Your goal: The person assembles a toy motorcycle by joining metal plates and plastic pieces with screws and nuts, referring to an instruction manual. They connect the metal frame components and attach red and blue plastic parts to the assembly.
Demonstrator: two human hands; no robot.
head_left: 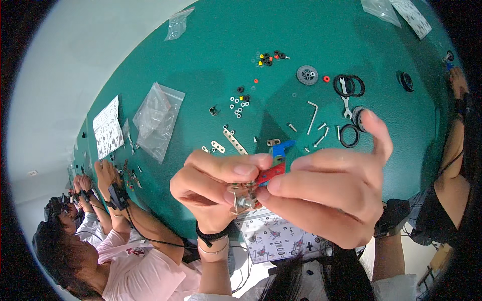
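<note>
On my feed from afar, a clear plastic bag (159,120) lies at left on the green table (206,75); then comes the left hand (213,180), thumb and fingers pinching the left end of a small assembly (262,180), which is held up between both hands; a perforated strip (234,142) lies beyond; the assembly shows a red plate (274,170) and, lower left, a bolt (246,202); a hex key (312,120) lies farther off; the right hand (329,190) has its fingertips clamped on the other end — little finger raised clear; a wrench (346,105) lies beyond it.

I judge the assembly light and stiff, perhaps slippery where smooth; I'd grip the plate's flat faces — whether the bolt is tight, I cannot tell.
</note>
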